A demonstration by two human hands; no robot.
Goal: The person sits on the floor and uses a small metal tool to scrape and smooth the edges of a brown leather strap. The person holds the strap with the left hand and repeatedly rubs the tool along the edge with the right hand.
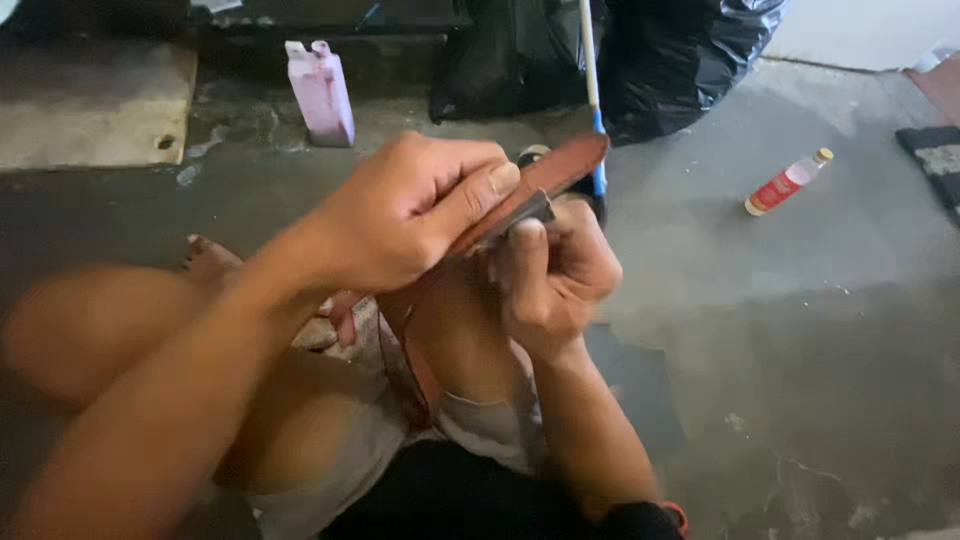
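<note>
Left forearm [150,420] blurred; strap [420,370] lower end hidden behind knee.

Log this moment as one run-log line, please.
left hand: grips brown leather strap | right hand: pinches strap from below | floor: pink plastic bottle

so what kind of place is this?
Probably a home yard, porch or informal work spot: the person sits on a bare, stained concrete floor, with black plastic bags against the wall and a pink plastic bottle nearby. Both hands work a brown leather strap.
</note>
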